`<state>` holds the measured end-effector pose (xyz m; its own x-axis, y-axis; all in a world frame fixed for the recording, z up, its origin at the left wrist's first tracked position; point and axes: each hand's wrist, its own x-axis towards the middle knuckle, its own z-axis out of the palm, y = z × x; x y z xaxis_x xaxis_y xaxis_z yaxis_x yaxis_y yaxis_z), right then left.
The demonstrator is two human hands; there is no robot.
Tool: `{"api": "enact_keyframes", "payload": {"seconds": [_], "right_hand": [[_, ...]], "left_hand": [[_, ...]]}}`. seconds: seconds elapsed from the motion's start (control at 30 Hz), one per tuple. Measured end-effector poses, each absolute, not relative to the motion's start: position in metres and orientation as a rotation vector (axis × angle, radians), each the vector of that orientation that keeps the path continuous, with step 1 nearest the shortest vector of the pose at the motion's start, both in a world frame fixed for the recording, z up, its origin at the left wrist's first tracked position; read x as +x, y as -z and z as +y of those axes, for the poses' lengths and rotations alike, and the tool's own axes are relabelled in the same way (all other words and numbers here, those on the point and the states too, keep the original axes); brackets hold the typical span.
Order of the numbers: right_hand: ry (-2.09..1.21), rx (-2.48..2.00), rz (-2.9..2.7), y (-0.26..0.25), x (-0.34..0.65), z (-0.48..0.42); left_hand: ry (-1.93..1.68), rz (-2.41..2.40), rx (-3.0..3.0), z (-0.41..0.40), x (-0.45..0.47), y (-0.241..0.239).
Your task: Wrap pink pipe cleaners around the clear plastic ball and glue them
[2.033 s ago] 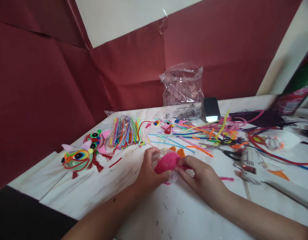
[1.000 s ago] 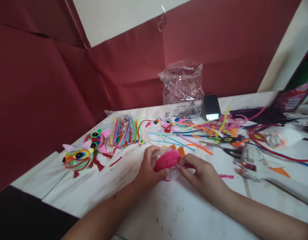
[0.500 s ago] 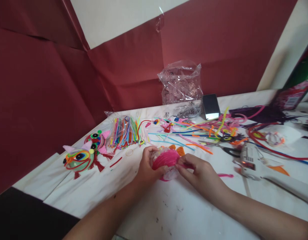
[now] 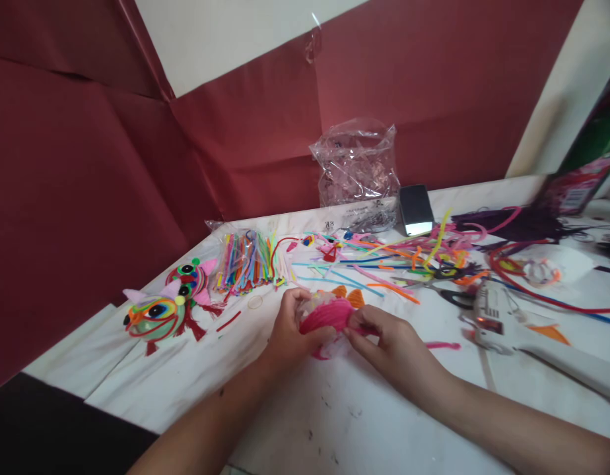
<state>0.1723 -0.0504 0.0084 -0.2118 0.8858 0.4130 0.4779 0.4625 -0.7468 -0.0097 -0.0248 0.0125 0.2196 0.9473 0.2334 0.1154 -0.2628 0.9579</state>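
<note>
A roundish craft piece [image 4: 327, 315], its middle covered in rows of bright pink pipe cleaner, sits between my hands just over the table. Clear, whitish parts show at its top and bottom, and orange pointed pieces [image 4: 354, 298] stick up behind it. My left hand [image 4: 294, 326] is closed around its left side, thumb across the front. At the right edge, my right hand [image 4: 374, 330] pinches the pink pipe cleaner between thumb and fingers. Exactly where the strand ends is hidden by those fingers. A loose pink strip [image 4: 443, 346] lies to the right of my right hand.
Two decorated animal heads [image 4: 154, 316] with tassels stand at left. Bundled pipe cleaners [image 4: 248, 260] lie behind my hands, loose ones [image 4: 384, 264] further right. A hot glue gun [image 4: 498, 316], scissors [image 4: 448, 293], black box [image 4: 416, 210] and clear plastic bag [image 4: 357, 171] are also there.
My right fingers have shifted slightly left against the pink edge of the craft piece. The left hand keeps its grip, and the whole view has drifted a little.
</note>
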Motion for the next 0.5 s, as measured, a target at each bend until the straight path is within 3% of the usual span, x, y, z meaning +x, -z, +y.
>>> {"api": "enact_keyframes", "payload": {"seconds": [0.5], "right_hand": [[-0.569, -1.160, -1.846, -0.0094, 0.1686, -0.0533]], "left_hand": [[-1.216, 1.166, 1.763, -0.0288, -0.0113, -0.0123]]}}
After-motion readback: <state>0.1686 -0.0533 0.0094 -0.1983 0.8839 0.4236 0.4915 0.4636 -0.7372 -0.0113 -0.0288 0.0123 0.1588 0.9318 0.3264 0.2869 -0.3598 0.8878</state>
